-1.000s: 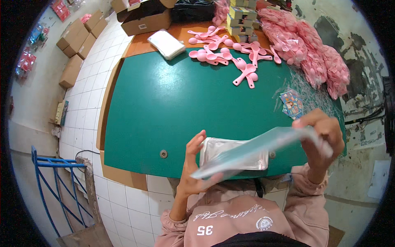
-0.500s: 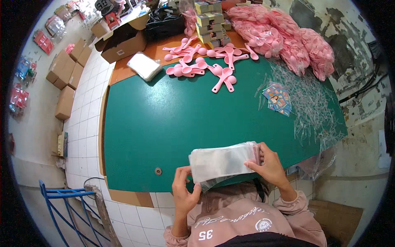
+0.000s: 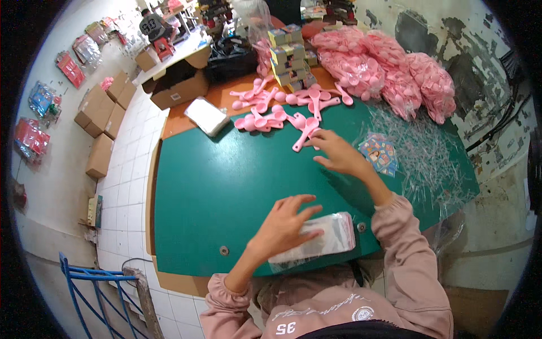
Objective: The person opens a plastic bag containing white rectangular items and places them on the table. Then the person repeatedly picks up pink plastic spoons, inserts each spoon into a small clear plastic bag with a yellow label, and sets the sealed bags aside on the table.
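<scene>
Clear, thin plastic bags (image 3: 316, 240) lie in a flat stack at the near edge of the green table (image 3: 214, 175), and our left hand (image 3: 285, 223) rests on top of them with fingers spread and flat, pinning the stack rather than gripping it. These bags look light, limp and slippery, so we judge they would slide apart easily; pressing from above or pinching one open end seems the safest hold. Further right and farther away, our right hand (image 3: 336, 152) reaches a pink plastic spoon (image 3: 305, 135) at the edge of a scattered pile, fingers loosely apart; whether they already touch it is hard to tell. It looks stiff and light, easily taken by its handle.
</scene>
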The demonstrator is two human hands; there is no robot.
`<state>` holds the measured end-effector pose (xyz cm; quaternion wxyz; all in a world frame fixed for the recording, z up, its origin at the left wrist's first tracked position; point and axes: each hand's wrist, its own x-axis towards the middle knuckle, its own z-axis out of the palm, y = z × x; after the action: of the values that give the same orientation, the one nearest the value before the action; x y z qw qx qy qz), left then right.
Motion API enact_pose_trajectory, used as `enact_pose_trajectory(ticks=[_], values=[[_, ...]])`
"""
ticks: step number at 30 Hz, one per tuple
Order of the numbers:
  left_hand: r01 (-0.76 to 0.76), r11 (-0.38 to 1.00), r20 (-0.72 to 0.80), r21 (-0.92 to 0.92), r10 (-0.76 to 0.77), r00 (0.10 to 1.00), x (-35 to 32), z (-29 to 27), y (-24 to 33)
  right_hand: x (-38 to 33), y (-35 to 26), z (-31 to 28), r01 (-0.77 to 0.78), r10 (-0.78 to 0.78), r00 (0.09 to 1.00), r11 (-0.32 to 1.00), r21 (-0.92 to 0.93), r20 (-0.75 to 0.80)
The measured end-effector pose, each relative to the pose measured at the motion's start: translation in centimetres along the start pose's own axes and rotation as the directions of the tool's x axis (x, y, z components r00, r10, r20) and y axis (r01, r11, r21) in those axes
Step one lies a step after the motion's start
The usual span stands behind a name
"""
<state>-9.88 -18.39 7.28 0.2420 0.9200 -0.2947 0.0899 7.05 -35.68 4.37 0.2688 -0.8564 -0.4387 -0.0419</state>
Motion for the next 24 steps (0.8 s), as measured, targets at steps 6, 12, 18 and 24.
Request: enact_pose_trajectory(ticks=[6, 12, 18, 24], values=[[0.283, 0.943, -0.099, -0.177, -0.303, 0.948, 1.9, -2.7, -13.1, 4.4, 3.6, 5.6, -0.098, 0.11, 0.993, 0.966, -0.238, 0.038], [0.237, 0.971, -0.311, -0.016, -0.23, 0.922, 8.9, -1.5, -26.5, 2.6, 4.3, 6.8, -0.12, 0.077, 0.985, 0.95, -0.288, -0.156], [0.023, 0.699, 0.09, 0.715, -0.125, 0.988, 15.6, -1.0, -35.2, 2.2, 4.1, 7.6, -0.14, 0.087, 0.979, 0.943, -0.301, -0.184], [0.444, 0.832, 0.012, 0.332, -0.474, 0.88, 16.9, 0.4, -30.6, 1.6, 4.2, 6.1, -0.16, 0.127, 0.982, 0.95, -0.269, -0.138]])
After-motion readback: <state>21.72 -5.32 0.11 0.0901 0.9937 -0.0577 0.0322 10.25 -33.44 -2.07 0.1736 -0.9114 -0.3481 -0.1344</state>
